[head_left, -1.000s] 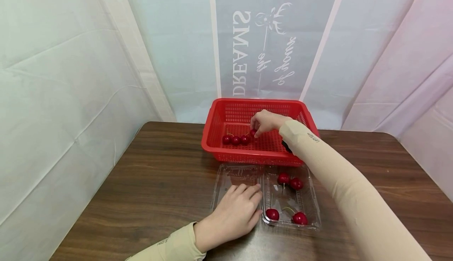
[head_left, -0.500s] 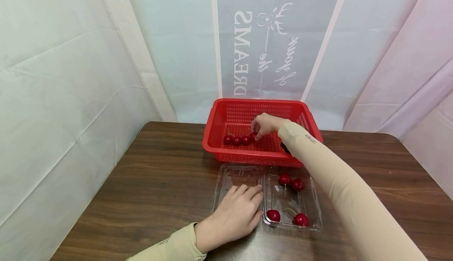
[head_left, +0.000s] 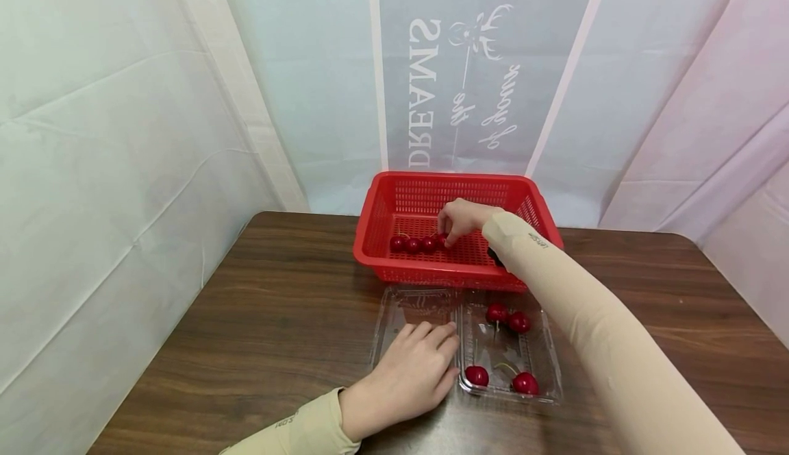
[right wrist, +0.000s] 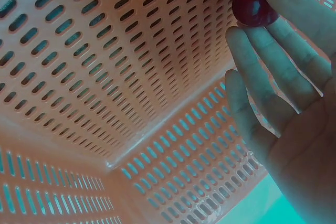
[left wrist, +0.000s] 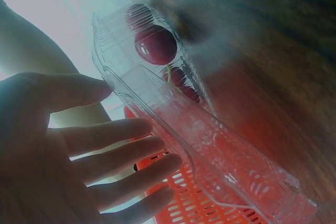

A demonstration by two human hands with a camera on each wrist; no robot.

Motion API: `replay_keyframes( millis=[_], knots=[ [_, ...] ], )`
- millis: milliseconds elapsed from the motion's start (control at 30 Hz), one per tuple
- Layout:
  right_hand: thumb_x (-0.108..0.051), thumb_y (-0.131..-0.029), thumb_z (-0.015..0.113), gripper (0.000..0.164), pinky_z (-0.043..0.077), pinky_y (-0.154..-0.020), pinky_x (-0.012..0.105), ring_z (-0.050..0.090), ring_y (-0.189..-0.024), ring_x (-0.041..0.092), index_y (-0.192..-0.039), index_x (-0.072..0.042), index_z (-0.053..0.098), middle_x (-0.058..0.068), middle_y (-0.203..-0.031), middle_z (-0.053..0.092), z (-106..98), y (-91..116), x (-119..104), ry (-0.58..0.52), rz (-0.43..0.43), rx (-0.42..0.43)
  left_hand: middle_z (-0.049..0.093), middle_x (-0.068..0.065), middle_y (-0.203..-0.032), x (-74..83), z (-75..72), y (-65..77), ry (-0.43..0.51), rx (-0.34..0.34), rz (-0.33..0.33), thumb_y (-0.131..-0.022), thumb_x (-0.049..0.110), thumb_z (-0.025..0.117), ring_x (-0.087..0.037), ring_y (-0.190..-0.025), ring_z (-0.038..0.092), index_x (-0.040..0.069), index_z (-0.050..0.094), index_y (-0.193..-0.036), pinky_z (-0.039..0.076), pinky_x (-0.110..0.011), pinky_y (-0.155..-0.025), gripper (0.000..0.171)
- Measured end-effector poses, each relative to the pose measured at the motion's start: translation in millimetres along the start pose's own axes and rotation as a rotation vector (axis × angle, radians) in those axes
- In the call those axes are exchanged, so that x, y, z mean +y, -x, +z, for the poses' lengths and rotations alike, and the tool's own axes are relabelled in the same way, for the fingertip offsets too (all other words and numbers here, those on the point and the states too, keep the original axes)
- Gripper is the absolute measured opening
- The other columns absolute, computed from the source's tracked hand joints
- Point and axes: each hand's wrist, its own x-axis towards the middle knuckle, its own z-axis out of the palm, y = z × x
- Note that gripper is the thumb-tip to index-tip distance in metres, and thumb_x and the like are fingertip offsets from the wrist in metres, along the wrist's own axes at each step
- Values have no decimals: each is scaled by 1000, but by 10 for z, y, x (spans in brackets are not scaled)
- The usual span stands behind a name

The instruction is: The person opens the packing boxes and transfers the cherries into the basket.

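Observation:
My right hand reaches into the red plastic basket, pinching a cherry between thumb and fingers. That cherry sits at the right end of a short row of cherries on the basket floor. In front of the basket lies an unfolded clear plastic clamshell box. Its right half holds several cherries, some with stems. My left hand rests by the box's middle fold, over the left half, with fingers loosely spread. In the left wrist view its fingertips touch or nearly touch the plastic rim.
The dark wooden table extends to both sides of the basket and box. A pale curtain with printed letters hangs right behind the basket. White fabric closes off the left side.
My right hand has lowered slightly with the cherry, bringing it beside the row on the basket floor. The left hand has stayed in place.

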Motion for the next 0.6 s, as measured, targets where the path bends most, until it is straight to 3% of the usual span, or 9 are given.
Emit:
replay_keyframes(
  millis=[600],
  knots=[
    [-22, -78, 78, 29, 53, -80, 35, 65, -87, 17, -102, -8, 70, 7, -97, 71, 26, 14, -35, 31, 3, -32, 64, 0, -122, 1, 6, 5, -4, 12, 0, -85, 40, 62, -14, -97, 58, 16, 66, -108, 44, -30, -77, 33]
  ],
)
